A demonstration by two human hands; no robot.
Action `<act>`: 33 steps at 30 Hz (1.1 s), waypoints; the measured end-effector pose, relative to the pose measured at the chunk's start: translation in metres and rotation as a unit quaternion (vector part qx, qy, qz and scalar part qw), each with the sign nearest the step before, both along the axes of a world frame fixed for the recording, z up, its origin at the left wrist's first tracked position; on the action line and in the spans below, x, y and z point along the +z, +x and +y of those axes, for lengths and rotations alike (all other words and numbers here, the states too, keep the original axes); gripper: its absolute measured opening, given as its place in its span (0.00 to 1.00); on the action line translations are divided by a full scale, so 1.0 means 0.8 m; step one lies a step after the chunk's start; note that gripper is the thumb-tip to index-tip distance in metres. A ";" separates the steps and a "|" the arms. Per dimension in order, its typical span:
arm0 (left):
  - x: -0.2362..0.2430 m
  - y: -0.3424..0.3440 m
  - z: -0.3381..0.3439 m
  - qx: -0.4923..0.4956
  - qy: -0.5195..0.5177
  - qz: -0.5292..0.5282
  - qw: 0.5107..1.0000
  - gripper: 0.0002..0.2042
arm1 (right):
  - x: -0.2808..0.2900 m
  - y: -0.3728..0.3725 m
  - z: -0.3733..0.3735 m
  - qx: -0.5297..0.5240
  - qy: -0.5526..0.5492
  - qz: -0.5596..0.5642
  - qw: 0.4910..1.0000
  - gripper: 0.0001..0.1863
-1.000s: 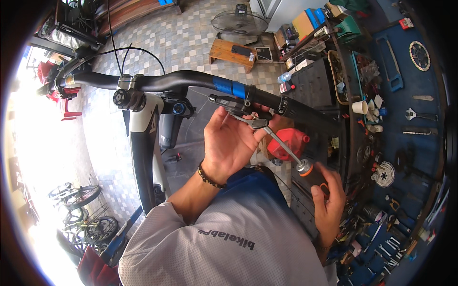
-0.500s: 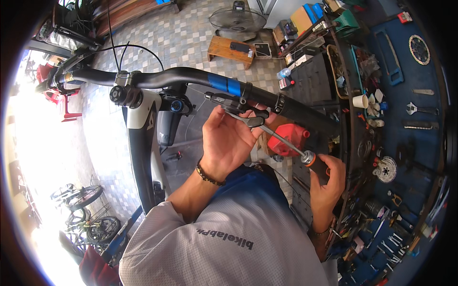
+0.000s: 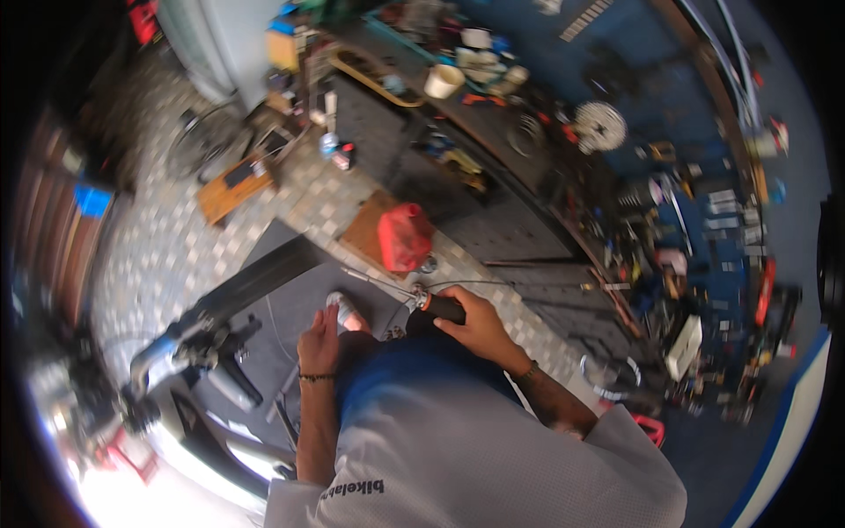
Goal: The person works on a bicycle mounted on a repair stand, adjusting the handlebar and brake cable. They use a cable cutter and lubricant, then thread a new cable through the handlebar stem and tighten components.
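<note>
While screwdriver (image 3: 446, 308) is held, red can (image 3: 406, 238) beyond

White glare is flooding the floor (image 3: 145, 277) at its lower-left edge. Motion blur is smearing the handlebar (image 3: 251, 282) and softening the bench (image 3: 493, 216) along its edges. Fisheye distortion is bending outlines near the dark rim.

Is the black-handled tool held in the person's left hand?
No, the right hand grips the black-handled tool, while the left hand is apart from it.
</note>
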State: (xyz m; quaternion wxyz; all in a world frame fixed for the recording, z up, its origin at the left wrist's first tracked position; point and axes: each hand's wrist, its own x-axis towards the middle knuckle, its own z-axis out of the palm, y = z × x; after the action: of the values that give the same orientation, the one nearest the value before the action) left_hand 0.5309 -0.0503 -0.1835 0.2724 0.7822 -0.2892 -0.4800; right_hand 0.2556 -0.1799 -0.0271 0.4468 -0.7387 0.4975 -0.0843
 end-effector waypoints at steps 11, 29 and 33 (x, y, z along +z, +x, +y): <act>0.000 -0.211 -0.239 0.009 -0.159 0.345 0.925 0.20 | -0.107 -0.238 -0.027 -0.468 0.042 -0.147 0.870 0.20; -0.008 -0.455 -0.479 -0.039 -0.320 -0.137 0.937 0.11 | -0.197 -0.409 -0.390 -0.345 -0.080 0.074 0.932 0.28; -0.088 -0.346 -0.285 0.018 -0.229 -0.187 0.955 0.12 | -0.182 -0.405 -0.400 -0.254 -0.143 0.156 0.944 0.28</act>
State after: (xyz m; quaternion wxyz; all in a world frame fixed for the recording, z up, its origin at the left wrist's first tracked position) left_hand 0.2543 -0.2785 -0.2541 0.3940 0.7793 -0.4233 -0.2414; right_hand -0.0685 -0.4997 -0.1727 0.2167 -0.6478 0.7149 -0.1492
